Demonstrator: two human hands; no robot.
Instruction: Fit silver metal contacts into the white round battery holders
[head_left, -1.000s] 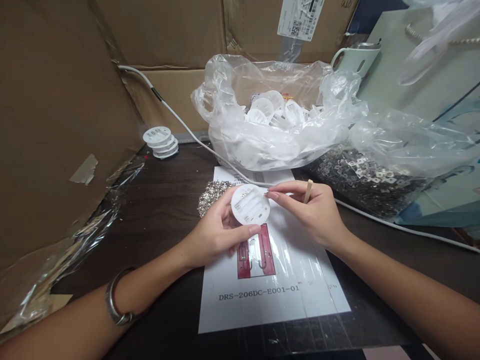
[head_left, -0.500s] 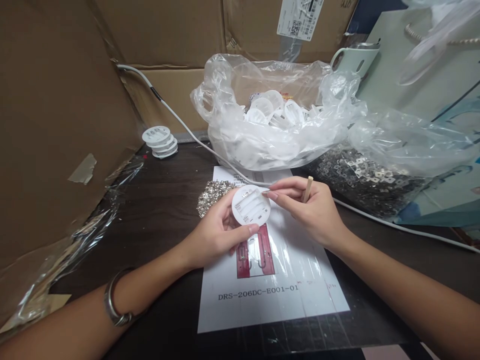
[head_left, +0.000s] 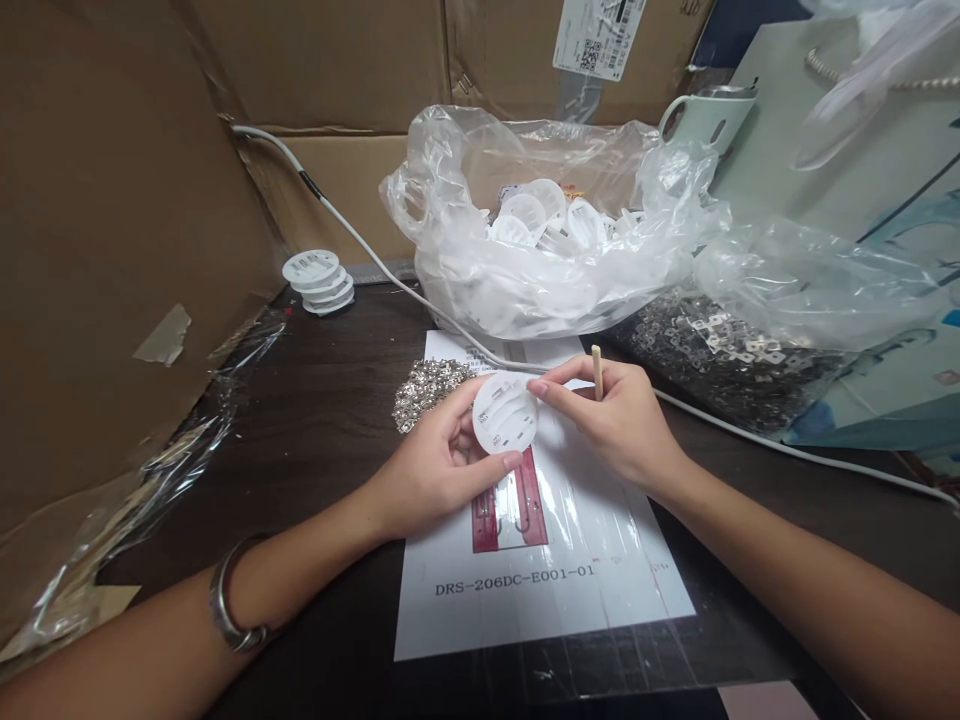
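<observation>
White disc (head_left: 505, 425) is clamped in left hand (head_left: 431, 470), stick (head_left: 597, 375) in right hand (head_left: 619, 415); upper-left stack (head_left: 321, 285) appears finished, upper-centre bagged discs (head_left: 523, 213) pending.

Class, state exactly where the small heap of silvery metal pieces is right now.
In the head view, the heap of silvery metal pieces sits left of centre, just beyond the left hand, at the printed sheet's far left corner.
</observation>
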